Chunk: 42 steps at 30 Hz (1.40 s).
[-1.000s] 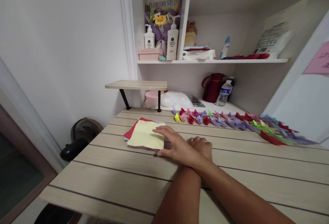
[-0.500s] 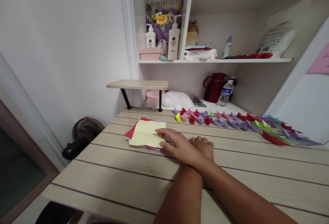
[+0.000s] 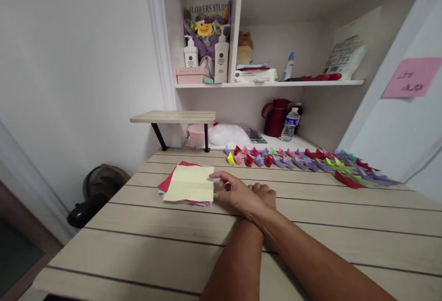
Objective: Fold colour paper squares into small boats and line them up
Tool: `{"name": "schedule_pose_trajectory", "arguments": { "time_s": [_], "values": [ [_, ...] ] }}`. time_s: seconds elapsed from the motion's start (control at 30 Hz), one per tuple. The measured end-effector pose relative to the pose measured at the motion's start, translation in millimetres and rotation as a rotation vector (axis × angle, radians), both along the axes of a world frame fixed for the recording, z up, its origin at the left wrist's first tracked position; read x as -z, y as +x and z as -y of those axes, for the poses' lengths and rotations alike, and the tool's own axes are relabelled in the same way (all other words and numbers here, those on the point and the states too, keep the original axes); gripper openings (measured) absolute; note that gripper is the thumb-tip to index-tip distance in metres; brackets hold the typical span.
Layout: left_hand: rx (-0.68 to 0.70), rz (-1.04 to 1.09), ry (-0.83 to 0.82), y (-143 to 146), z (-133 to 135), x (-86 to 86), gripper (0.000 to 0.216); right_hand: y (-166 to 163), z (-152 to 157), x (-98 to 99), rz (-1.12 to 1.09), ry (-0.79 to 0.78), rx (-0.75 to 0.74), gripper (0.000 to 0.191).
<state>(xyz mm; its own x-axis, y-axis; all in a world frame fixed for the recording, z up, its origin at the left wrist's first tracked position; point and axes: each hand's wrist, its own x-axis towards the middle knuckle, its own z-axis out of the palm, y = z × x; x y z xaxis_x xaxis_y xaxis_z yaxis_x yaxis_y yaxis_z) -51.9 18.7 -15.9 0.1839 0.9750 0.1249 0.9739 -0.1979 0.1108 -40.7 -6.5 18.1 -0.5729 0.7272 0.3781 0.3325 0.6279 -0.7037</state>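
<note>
My right hand (image 3: 235, 193) reaches across my left forearm, its index finger and thumb apart at the right edge of a paper stack. On top of this stack lies a square yellow sheet (image 3: 189, 183) with a faint crease. Red paper (image 3: 166, 182) and other coloured edges stick out below it. My left hand (image 3: 264, 194) rests on the table beyond the crossed wrists, fingers curled under, with nothing visible in it. Folded paper boats in several colours stand in rows behind the hands, among them a yellow boat (image 3: 230, 158) and a red boat (image 3: 347, 180).
A small raised wooden shelf (image 3: 172, 117) on black legs stands at the table's back left. Behind the boats are a dark red jug (image 3: 276, 118) and a water bottle (image 3: 290, 125). A white cabinet shelf (image 3: 269, 84) holds pump bottles and packets. A fan (image 3: 103, 181) stands left of the table.
The view has turned slightly to the right. My right hand has drawn back from over the yellow sheet to its right edge. My left hand stays on the table.
</note>
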Motion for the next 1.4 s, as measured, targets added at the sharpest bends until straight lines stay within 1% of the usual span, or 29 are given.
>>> {"name": "schedule_pose_trajectory", "arguments": {
  "time_s": [0.2, 0.37, 0.47, 0.5, 0.6, 0.63, 0.67, 0.7, 0.73, 0.77, 0.8, 0.9, 1.03, 1.17, 1.27, 1.33, 1.4],
  "values": [
    [0.001, 0.014, 0.019, -0.3, 0.9, 1.1, 0.033, -9.7, 0.0, -6.3, -0.013, -0.045, -0.131, 0.043],
    [-0.002, 0.009, 0.032, -0.1, 0.3, 3.0, 0.031, -10.0, -2.0, -9.4, -0.036, -0.024, -0.179, 0.036],
    [0.003, 0.012, 0.048, 0.0, 1.3, 4.7, 0.031, -7.7, 3.5, -14.8, -0.06, 0.049, -0.2, 0.035],
    [0.005, 0.014, 0.056, -0.2, 2.0, 5.2, 0.03, -7.2, 6.5, -16.7, -0.065, 0.082, -0.215, 0.039],
    [0.013, 0.017, 0.083, -1.2, 4.6, 6.8, 0.03, -8.1, 15.2, -20.1, -0.002, 0.219, -0.328, 0.065],
    [0.014, 0.016, 0.09, -1.7, 5.1, 7.3, 0.03, -8.9, 17.1, -20.5, 0.036, 0.264, -0.364, 0.068],
    [0.015, 0.015, 0.096, -2.1, 5.2, 7.7, 0.03, -9.6, 18.3, -20.9, 0.068, 0.299, -0.38, 0.063],
    [0.016, 0.013, 0.098, -2.5, 4.9, 8.0, 0.03, -10.0, 18.9, -21.5, 0.09, 0.323, -0.374, 0.051],
    [0.015, 0.011, 0.095, -2.8, 4.1, 8.2, 0.029, -9.8, 19.1, -22.5, 0.098, 0.333, -0.343, 0.035],
    [0.013, 0.008, 0.089, -3.0, 3.1, 8.3, 0.029, -8.9, 19.2, -23.9, 0.089, 0.327, -0.29, 0.019],
    [0.01, 0.005, 0.08, -3.1, 1.9, 8.2, 0.029, -7.4, 19.3, -25.9, 0.073, 0.314, -0.233, 0.01],
    [0.001, -0.002, 0.052, -2.4, -0.7, 6.9, 0.029, -0.9, 21.7, -34.2, 0.028, 0.271, -0.098, 0.018],
    [-0.009, -0.006, 0.032, -0.4, 0.0, 4.0, 0.031, 4.7, 27.5, -41.4, -0.004, 0.214, 0.03, 0.015],
    [-0.023, -0.007, 0.02, 0.9, 1.1, 1.8, 0.032, 5.1, 26.9, -36.5, 0.008, 0.169, 0.18, 0.021],
    [-0.022, -0.005, 0.012, 1.1, 0.4, 0.8, 0.032, 4.3, 24.3, -32.5, 0.043, 0.087, 0.275, 0.03],
    [-0.023, -0.002, 0.007, 1.0, -0.1, 0.4, 0.032, 3.4, 24.4, -33.3, 0.013, 0.02, 0.259, 0.029],
    [-0.024, 0.001, 0.004, 0.6, -0.6, 0.5, 0.032, 2.5, 26.2, -36.5, -0.055, -0.033, 0.177, 0.029]
  ]
}}
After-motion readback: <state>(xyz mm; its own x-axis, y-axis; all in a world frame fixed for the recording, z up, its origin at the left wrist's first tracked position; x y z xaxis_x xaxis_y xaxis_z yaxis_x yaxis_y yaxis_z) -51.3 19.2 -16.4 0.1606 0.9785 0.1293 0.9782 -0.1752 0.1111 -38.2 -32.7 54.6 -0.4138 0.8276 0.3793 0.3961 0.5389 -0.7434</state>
